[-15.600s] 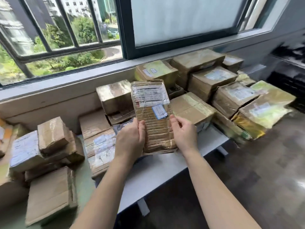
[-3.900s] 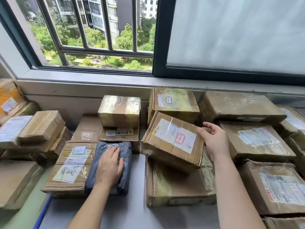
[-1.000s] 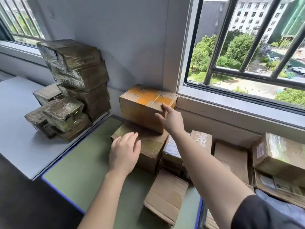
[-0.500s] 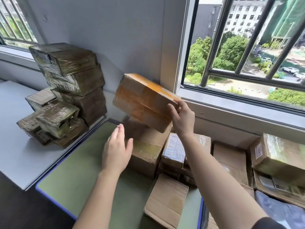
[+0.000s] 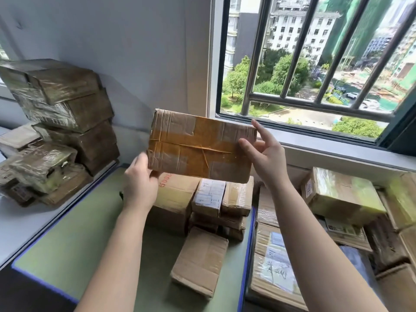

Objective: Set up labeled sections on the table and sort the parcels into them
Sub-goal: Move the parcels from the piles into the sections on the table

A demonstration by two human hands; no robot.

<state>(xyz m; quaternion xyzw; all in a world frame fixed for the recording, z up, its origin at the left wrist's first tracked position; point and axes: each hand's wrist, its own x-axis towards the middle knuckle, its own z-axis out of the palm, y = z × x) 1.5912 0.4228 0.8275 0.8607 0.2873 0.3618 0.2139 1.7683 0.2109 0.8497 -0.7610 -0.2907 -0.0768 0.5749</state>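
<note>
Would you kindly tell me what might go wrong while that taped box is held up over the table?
1. The taped box is held only at its ends, left hand at a lower corner, right hand at the opposite edge; it might slip onto the parcels below.
2. Its visible face shows no label, so missorting is possible.
3. The tall stack at left looks uneven and might topple if bumped.

Free room: the near left part of the green bench [image 5: 74, 244] is bare, as is the near strip of the white bench [image 5: 20, 224] beside it.

Obstacles: a tall parcel stack [image 5: 67, 109] occupies the white bench's far side. A parcel cluster [image 5: 209, 199] fills the green bench's far side, with a flat parcel [image 5: 200, 264] just before it. The right-hand parcels [image 5: 337, 194] lie packed together. The raised parcel [image 5: 200, 149], gripped by the left hand [image 5: 139, 188] and right hand [image 5: 267, 158], blocks the air above the cluster.
</note>
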